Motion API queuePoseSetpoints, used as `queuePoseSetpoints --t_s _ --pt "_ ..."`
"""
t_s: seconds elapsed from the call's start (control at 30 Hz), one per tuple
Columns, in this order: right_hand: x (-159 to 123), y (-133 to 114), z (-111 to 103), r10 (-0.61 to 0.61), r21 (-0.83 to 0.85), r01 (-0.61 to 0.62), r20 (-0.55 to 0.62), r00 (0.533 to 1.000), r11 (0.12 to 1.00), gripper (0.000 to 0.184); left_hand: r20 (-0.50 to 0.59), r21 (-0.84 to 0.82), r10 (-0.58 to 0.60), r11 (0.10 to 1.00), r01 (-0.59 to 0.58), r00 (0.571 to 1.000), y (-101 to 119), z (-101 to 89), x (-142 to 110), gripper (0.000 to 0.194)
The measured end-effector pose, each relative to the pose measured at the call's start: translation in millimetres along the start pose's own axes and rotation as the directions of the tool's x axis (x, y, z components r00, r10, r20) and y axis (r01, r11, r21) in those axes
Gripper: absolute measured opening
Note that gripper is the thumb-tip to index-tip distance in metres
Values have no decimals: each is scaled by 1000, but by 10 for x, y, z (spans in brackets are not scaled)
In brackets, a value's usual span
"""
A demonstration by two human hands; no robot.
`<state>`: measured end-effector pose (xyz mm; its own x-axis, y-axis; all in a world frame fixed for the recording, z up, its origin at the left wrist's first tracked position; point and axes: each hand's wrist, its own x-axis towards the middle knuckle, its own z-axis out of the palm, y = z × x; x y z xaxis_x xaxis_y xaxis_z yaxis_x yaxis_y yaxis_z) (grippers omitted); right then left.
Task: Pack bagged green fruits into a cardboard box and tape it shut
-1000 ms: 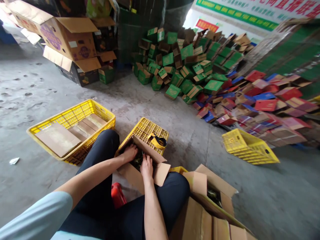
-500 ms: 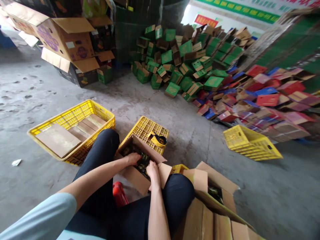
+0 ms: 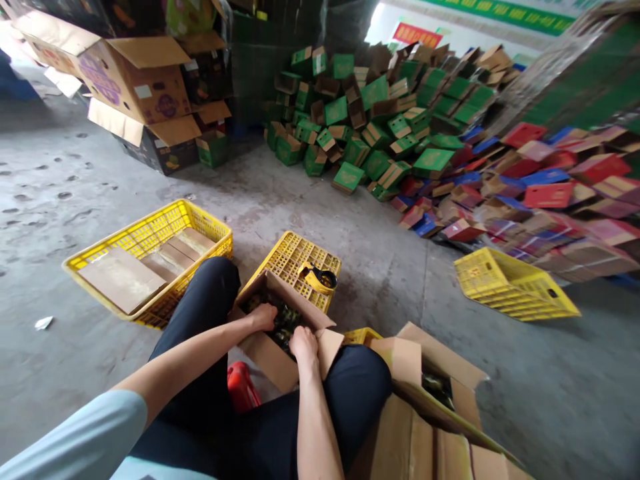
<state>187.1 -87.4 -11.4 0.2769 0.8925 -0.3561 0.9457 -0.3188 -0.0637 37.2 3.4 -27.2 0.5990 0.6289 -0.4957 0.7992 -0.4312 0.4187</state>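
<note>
An open brown cardboard box [image 3: 260,350] rests between my knees, with dark greenish produce [image 3: 283,322] inside. My left hand [image 3: 263,315] reaches into the box at its left side, fingers curled down among the contents. My right hand [image 3: 303,345] is at the box's near edge, fingers bent into it. What either hand grips is hidden. Just behind the box is an upturned yellow crate [image 3: 293,259] with a yellow tape dispenser [image 3: 319,278] on it.
A yellow crate [image 3: 125,240] with cardboard sheets stands at left. A second open carton [image 3: 430,373] sits by my right knee, another yellow crate [image 3: 515,287] lies at right. Heaps of green, red and blue boxes [image 3: 425,133] fill the back. A red object [image 3: 240,387] lies under my legs.
My right hand has slid from the middle of the box to its near right edge and curled. The view has shifted slightly; the left hand stays in the box.
</note>
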Motion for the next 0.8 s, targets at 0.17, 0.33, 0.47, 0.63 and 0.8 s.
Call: queuePoseSetpoints --t_s 0.17,0.33,0.47,0.63,0.8 --pt "0 -54 -127 5 6 -4 -48 999 1000 33 25 15 -4 1000 4 1000 11 -66 26 21" --pt "26 -147 -135 -49 42 52 -76 996 998 58 26 8 -24 1000 24 999 -25 -89 10 41" --pt "65 -187 -104 -47 62 49 -39 998 997 53 20 20 -59 998 58 998 57 -69 8 59" --pt "77 -243 -140 -20 62 26 -81 997 998 39 36 39 -113 993 112 993 192 -44 7 39" --pt "18 -299 -161 32 55 -25 -123 992 998 37 65 67 -138 989 134 988 243 -44 -38 40"
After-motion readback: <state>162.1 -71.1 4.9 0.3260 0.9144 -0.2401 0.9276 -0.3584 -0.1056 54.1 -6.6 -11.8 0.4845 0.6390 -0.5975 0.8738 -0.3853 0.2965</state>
